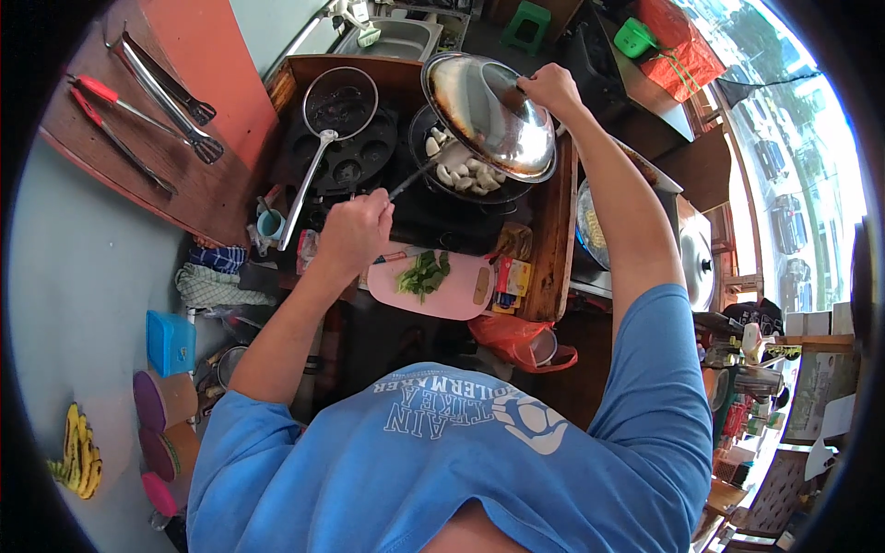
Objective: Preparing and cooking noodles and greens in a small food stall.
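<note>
My right hand point(551, 90) grips a domed metal lid point(489, 115) by its knob, holding it tilted above a dark wok point(502, 193). Pale, rounded pieces of food point(470, 177) lie in the wok; the lid covers part of them from view. My left hand point(358, 230) is closed on the handle of a dark, long-handled utensil point(410, 181), which slants into the wok; its head is not plain to see. Nearer to me, a pink cutting board point(433, 302) bears chopped green leaves point(424, 275).
A long-handled strainer point(320, 166) rests over a dark moulded pan point(304, 147), left of the wok. Tongs point(152, 74) hang at the left. A red plastic bag point(521, 343) sits by the wooden edge. A lidded pot point(696, 263) stands right; a sink point(401, 37) lies behind.
</note>
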`<control>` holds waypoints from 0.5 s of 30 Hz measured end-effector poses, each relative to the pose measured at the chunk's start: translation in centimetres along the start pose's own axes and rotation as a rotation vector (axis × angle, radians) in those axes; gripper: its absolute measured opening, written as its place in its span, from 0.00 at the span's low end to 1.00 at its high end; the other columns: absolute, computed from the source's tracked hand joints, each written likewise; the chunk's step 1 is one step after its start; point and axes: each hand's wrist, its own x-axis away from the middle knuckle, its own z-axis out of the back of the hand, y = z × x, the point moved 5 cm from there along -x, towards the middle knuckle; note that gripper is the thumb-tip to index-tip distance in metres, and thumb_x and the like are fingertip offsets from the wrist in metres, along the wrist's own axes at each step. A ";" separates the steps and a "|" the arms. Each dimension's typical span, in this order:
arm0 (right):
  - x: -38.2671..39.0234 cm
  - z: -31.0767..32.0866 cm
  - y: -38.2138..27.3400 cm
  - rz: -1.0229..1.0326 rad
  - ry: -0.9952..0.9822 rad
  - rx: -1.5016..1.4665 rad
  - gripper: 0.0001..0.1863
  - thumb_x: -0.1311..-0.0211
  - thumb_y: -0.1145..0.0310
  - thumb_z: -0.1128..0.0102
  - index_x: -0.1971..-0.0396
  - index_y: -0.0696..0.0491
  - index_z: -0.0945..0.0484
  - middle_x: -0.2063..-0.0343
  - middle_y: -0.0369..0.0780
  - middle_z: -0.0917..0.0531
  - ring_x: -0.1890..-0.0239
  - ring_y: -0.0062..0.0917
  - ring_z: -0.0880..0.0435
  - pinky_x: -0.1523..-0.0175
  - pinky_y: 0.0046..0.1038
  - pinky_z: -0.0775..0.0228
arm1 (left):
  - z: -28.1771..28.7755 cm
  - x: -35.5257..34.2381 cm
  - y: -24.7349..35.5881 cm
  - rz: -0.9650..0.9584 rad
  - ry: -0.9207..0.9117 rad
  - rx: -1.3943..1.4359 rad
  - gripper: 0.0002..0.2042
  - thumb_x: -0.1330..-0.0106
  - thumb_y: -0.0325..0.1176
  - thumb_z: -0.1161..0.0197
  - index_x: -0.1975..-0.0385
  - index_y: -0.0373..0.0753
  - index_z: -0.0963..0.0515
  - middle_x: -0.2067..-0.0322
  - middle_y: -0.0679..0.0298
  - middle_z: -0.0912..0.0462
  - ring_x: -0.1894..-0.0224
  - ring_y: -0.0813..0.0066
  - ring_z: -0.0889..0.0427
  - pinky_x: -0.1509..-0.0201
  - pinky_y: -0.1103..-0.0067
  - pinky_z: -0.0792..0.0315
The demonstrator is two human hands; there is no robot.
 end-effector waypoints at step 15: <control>1.4 1.7 -3.1 0.068 -0.046 0.076 0.26 0.48 0.50 0.39 0.70 0.63 0.15 0.66 0.56 0.15 0.60 0.48 0.14 0.50 0.41 0.22 | -1.2 -2.9 -2.6 0.279 -0.003 0.133 0.10 0.39 0.32 0.37 0.75 0.30 0.19 0.77 0.46 0.19 0.71 0.47 0.16 0.66 0.63 0.24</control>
